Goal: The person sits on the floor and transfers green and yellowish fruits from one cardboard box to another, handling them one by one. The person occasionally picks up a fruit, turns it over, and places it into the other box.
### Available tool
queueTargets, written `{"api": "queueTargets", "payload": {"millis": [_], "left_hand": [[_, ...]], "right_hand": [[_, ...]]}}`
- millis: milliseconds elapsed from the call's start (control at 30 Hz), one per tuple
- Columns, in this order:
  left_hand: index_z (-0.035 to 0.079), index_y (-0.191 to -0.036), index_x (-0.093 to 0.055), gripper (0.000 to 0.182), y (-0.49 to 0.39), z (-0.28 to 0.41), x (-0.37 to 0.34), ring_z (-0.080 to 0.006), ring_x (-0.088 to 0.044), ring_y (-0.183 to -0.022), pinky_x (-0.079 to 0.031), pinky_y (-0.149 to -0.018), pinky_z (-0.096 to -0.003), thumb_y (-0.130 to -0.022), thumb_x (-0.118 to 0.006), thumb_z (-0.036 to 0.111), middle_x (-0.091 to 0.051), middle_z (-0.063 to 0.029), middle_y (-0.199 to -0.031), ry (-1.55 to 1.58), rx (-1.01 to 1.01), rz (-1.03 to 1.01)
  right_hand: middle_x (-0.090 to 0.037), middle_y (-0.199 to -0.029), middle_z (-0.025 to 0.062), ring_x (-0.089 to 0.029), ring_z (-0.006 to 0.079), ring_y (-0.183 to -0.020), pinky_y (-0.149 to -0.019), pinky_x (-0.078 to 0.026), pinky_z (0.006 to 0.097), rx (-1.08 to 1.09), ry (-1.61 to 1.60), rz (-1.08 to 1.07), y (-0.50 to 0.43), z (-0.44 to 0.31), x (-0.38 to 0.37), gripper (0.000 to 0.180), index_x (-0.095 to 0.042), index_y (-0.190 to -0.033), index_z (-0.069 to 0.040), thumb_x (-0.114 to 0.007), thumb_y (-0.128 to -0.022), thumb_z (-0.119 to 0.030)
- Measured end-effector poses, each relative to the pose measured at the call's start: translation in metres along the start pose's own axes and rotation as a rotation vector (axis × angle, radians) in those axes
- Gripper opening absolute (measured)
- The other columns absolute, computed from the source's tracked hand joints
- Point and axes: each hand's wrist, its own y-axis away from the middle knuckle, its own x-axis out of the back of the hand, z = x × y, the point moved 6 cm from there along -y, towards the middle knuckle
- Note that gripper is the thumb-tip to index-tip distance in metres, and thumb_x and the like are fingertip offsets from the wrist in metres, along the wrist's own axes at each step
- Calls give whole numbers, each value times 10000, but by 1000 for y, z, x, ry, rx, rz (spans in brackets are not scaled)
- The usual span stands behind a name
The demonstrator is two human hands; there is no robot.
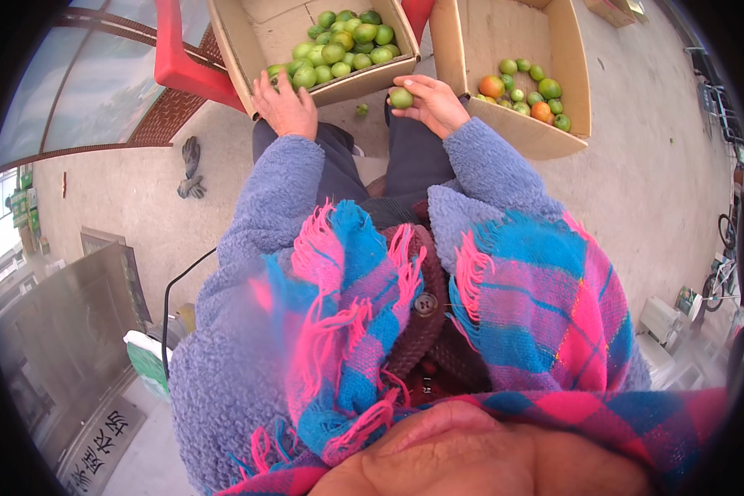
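Note:
My right hand (431,105) holds a green tomato (401,98) between thumb and fingers, over my knee and between two cardboard boxes. At the near left corner of the left cardboard box (366,80), my left hand (285,105) reaches over the rim, its fingertips on or beside green tomatoes (277,71); whether it grips one cannot be told. Many green tomatoes (333,53) lie heaped in this box. The right cardboard box (527,130) holds smaller green tomatoes (549,88) and a few orange-red ones (491,86) near its front wall.
A red plastic chair (192,80) stands behind the left box. One small green tomato (362,110) lies on the concrete floor between my feet and that box. Grey gloves (191,170) lie on the floor at left. A metal-framed glass panel (80,80) stands beyond them.

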Motion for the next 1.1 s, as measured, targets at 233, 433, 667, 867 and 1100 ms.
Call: {"api": "queueTargets", "payload": {"millis": [233,433,667,867,1100], "left_hand": [[141,-1282,-529,536,34,121,8,-338,-533,-1092,-452,-919,-403,-765,-663,99,-502,-166,-1240,635,-541,-260],[92,-1221,-556,422,-6,99,-18,-361,-531,-1069,-462,-907,-412,-803,-594,47,-536,-191,-1153,548,-392,-126],[70,-1297,-508,481,-14,100,-46,-421,-365,-1264,-331,-1059,-464,-829,-616,107,-386,-241,-1355,312,-471,-155],[94,-1329,-474,542,3,103,-32,-436,-280,-1319,-285,-1092,-486,-808,-626,94,-293,-237,-1419,320,-464,-114],[89,-1309,-493,542,13,105,-27,-435,-279,-1329,-279,-1098,-488,-783,-619,72,-325,-235,-1400,363,-428,-146]], "right_hand": [[-592,-1145,133,-587,238,-1068,-909,-489,374,56,-106,14,-8,8,-13,297,-508,-1217,17,-436,-981,-147],[-591,-1194,186,-604,251,-1083,-942,-468,361,60,52,13,9,-6,-21,388,-481,-1257,29,-455,-984,-246],[-657,-1045,159,-667,223,-877,-738,-553,328,194,474,172,37,-69,80,355,-575,-1147,42,-531,-938,-241],[-624,-1127,166,-625,321,-1012,-869,-504,442,138,1678,704,6,-158,241,358,-590,-1208,-136,-578,-854,-187],[-528,-1237,159,-574,367,-1093,-906,-481,457,66,2099,625,-24,-123,287,488,-465,-1327,-262,-529,-864,-122]]}}
